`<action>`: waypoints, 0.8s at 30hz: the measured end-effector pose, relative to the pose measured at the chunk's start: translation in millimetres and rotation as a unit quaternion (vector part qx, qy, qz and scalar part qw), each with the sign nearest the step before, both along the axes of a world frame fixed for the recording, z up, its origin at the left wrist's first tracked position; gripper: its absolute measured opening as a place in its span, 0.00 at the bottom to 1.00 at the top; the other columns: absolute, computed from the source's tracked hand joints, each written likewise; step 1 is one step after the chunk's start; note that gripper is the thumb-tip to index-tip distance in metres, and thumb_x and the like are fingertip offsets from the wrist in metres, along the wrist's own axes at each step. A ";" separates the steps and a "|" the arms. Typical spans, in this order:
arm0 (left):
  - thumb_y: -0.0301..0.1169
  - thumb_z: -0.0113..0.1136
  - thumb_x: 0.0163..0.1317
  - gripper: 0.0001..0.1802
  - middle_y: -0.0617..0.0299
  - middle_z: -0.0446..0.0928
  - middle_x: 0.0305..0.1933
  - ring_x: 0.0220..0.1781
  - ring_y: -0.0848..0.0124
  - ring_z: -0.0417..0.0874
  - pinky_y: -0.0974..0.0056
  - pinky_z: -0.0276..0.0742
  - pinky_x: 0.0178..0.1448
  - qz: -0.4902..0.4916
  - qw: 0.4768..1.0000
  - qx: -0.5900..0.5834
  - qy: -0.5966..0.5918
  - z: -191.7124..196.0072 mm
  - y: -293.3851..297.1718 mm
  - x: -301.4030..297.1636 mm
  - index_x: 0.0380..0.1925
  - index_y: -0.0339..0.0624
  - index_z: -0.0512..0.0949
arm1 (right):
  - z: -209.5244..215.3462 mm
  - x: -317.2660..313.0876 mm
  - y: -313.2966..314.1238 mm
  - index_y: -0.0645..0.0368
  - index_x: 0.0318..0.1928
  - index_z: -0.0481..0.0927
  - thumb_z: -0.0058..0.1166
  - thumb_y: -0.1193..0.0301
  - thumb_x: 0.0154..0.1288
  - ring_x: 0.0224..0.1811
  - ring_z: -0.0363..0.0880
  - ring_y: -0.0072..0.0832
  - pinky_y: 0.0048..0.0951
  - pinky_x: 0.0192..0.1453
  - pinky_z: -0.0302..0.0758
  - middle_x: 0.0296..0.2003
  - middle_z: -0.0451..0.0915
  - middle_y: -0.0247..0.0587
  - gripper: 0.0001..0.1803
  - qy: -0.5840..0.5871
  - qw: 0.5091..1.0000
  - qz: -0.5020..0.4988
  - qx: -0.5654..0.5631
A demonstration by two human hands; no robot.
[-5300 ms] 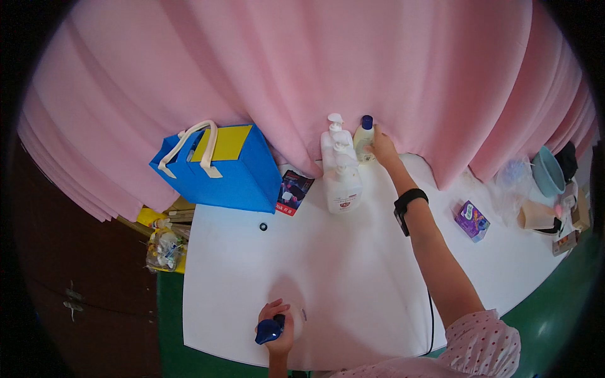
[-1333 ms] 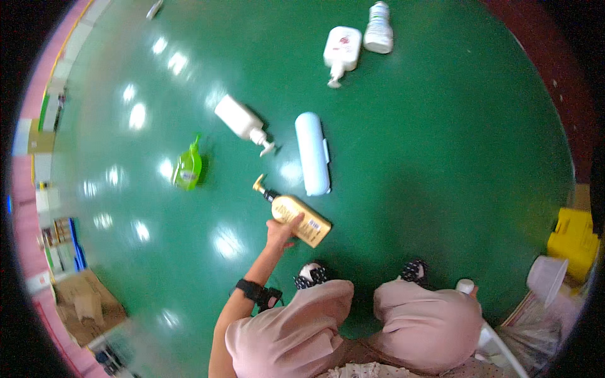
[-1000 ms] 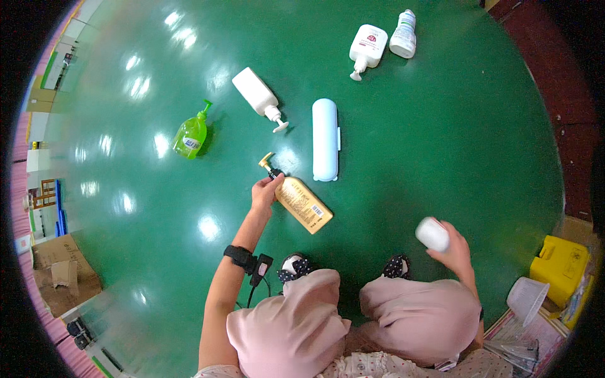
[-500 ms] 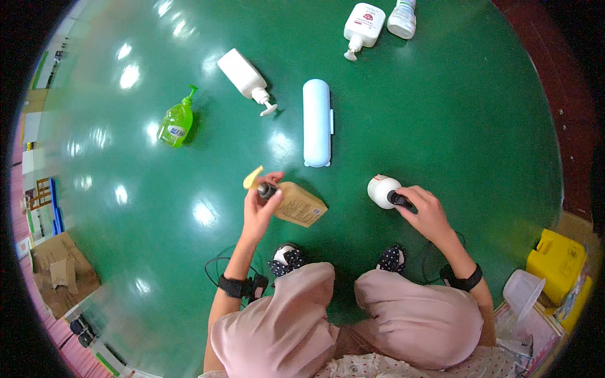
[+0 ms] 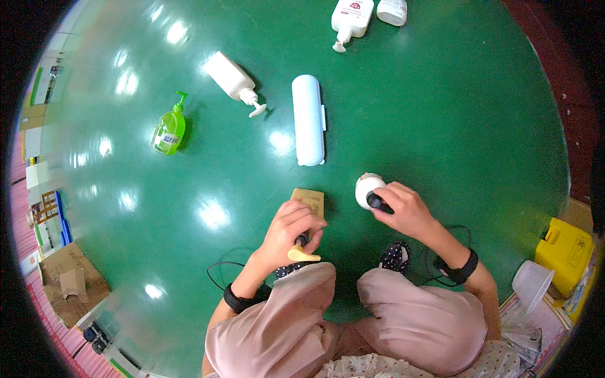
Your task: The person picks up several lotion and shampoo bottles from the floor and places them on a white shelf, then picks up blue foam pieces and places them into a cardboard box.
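My left hand is closed round the neck of a tan pump bottle. Its yellow pump spout points toward me and its flat base faces away. My right hand grips the black pump head of a white round bottle, which seems to stand upright on the green floor. Just beyond both hands lies a light blue oblong case. My fingers hide part of each bottle's neck.
At the left lies a green soap pump bottle, with a white pump bottle beyond it. Another white pump bottle and a white bottle are at the far edge. A yellow bin, a white basket and a cardboard box flank me.
My left hand has moved right and nearer me, turning the tan bottle so its spout now points toward me. The right hand keeps its grip on the white bottle. The view has shifted slightly.
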State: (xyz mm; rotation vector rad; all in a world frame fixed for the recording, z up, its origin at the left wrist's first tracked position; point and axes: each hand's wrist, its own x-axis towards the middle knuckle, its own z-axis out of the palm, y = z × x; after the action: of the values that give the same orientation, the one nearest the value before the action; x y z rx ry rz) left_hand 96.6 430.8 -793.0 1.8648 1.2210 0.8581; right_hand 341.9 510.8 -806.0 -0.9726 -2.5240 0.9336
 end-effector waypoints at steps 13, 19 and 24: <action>0.31 0.63 0.39 0.28 0.56 0.69 0.54 0.58 0.54 0.67 0.54 0.62 0.58 -0.027 0.999 -0.025 -0.036 2.3 -6.8 -0.8 0.46 0.41 0.72 | 47.9 -64.4 -22.5 0.69 0.37 0.70 0.53 0.74 0.42 0.35 0.71 0.37 0.36 0.42 0.70 0.29 0.68 0.44 0.18 0.120 0.969 0.200 0.086; 0.28 0.63 0.41 0.22 0.52 0.70 0.52 0.59 0.54 0.65 0.53 0.60 0.60 -0.006 0.987 -0.060 -0.150 -4.2 -7.7 -17.4 0.40 0.36 0.74 | 63.3 -79.1 -3.3 0.63 0.36 0.71 0.52 0.76 0.48 0.36 0.74 0.35 0.32 0.43 0.71 0.31 0.72 0.44 0.12 0.184 0.952 0.185 -0.157; 0.31 0.66 0.41 0.22 0.49 0.71 0.49 0.57 0.55 0.68 0.55 0.59 0.61 0.172 0.924 -0.161 -0.300 1.3 -20.5 -41.4 0.36 0.33 0.73 | 6.8 -85.1 103.3 0.57 0.43 0.71 0.50 0.76 0.50 0.46 0.71 0.32 0.31 0.49 0.67 0.45 0.72 0.40 0.17 0.005 0.986 0.070 0.150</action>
State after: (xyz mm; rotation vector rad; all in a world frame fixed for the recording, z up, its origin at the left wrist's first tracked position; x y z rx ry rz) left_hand 55.2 410.3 -791.7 1.0217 1.2054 1.2187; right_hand 256.7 614.2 -799.2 -0.7061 -2.6496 0.5651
